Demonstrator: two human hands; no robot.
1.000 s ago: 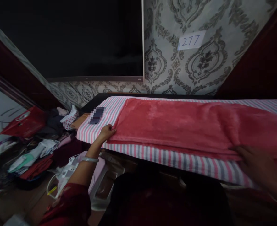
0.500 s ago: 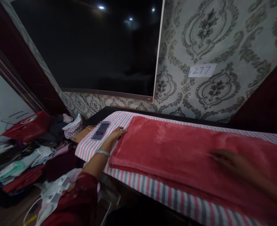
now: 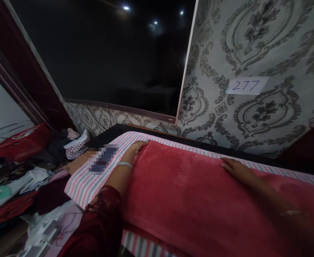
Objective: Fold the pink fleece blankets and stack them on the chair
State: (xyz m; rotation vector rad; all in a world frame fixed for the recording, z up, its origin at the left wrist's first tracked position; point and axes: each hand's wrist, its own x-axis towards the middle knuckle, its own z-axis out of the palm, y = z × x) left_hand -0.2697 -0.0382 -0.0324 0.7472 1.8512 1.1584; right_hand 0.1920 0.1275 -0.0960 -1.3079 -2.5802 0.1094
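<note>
Red plush blanket (image 3: pixel 183 189), folded in layers, flat along the striped cloth (image 3: pixel 79 184)! Left hand (image 3: pixel 135 149) at its far left corner, fingers curled, pinch or mere touch impossible to tell. Right hand (image 3: pixel 237 169) over on the far edge, fingers reaching out, grip unclear. Dark pixelated object (image 3: pixel 103 159) on the cloth, near the left hand.

Plush blanket (image 3: pixel 183 185): plain red
Tablecloth (image 3: pixel 79 185): pink, white and grey stripes
Wallpaper (image 3: pixel 212 110): pale grey, darker damask motifs
Television screen (image 3: pixel 114 60): black
</note>
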